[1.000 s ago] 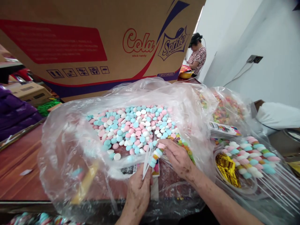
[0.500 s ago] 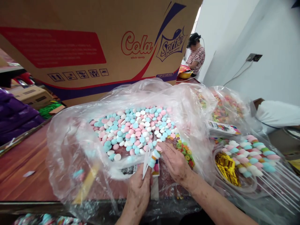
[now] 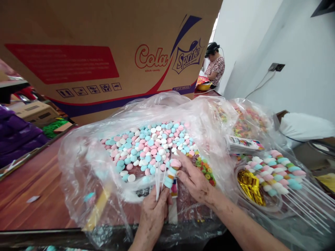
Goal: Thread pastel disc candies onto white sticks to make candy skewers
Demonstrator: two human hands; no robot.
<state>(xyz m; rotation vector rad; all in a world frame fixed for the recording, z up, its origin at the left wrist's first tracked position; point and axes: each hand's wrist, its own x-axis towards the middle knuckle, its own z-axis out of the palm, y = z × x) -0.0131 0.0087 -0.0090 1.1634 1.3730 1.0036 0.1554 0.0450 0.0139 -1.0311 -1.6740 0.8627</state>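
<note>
My left hand [image 3: 154, 213] grips a small bundle of white sticks [image 3: 158, 179], one of them threaded with pastel candies, the candy skewer [image 3: 170, 173]. My right hand [image 3: 195, 179] rests its fingertips on the pink candy at the skewer's top end. Both hands hover over the near edge of a clear plastic bag [image 3: 86, 174] that holds a heap of pink, blue and white round candies [image 3: 146, 148]. Small coloured ring candies [image 3: 206, 172] lie by my right wrist.
A big cardboard box [image 3: 104, 52] printed "Cola Sprite" stands behind the bag. Finished candy skewers [image 3: 277, 174] lie on the right beside gold foil [image 3: 250, 186]. Another bag of mixed candies [image 3: 246, 122] sits behind. A person [image 3: 215, 68] sits far back. The wooden table [image 3: 31, 195] shows at left.
The view drifted slightly. My right hand's fingers have shifted along the top of the skewer, where a pink candy now sits at the end; my left hand keeps its grip.
</note>
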